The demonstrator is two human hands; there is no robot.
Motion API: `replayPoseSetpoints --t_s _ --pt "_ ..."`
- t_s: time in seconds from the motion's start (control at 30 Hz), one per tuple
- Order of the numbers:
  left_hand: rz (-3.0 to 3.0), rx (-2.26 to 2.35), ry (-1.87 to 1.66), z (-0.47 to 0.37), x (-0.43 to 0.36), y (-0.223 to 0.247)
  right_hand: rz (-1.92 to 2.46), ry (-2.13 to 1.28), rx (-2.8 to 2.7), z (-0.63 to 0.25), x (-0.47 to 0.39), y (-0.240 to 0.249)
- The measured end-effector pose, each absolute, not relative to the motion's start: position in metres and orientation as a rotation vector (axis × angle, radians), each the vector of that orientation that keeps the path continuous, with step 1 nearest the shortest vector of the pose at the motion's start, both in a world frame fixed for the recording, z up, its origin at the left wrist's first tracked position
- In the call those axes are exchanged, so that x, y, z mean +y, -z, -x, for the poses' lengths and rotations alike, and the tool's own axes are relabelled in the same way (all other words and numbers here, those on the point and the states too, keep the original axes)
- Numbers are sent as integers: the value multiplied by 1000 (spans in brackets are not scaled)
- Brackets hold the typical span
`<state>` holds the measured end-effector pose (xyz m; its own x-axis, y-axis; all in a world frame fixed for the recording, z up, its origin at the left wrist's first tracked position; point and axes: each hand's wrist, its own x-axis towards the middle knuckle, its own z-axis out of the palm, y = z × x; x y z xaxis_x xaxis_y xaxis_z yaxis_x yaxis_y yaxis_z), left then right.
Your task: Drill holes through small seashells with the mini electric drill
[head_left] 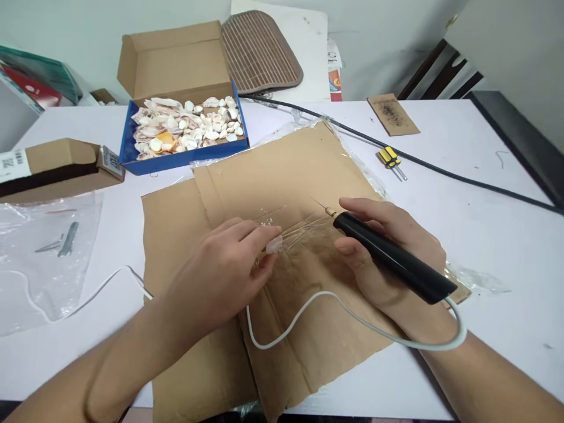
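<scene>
In the head view, my left hand pinches a small whitish, translucent piece over the cardboard sheet. My right hand holds a black pen-like tool with a brass collar and a thin needle tip pointing up and left, apart from the piece. A white cable runs from the tool's rear end across the cardboard. Small pale crumbs lie on the cardboard just beyond my left fingertips. Scratches and creases mark the cardboard between the hands.
A blue box of shells stands at the back left, beside a long cardboard box. A plastic bag lies left. Yellow-black screwdriver bits, a black cable and a cardboard scrap lie at the back right.
</scene>
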<state>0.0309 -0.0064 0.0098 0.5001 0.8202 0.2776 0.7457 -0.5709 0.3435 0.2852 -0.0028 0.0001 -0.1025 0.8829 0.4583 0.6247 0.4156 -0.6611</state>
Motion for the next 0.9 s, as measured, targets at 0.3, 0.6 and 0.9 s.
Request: replayPoseSetpoints --t_s 0.3,0.6,0.9 --pt "-2584 1281 -537 -29 -4 -5 1284 -493 -1754 -281 -7 2" --pt "-2423 1361 -498 -16 -7 -9 1229 -656 -1728 -281 -6 -2" --pt "-2174 1374 -397 -9 -5 -4 1224 -973 -1542 -266 -13 8"
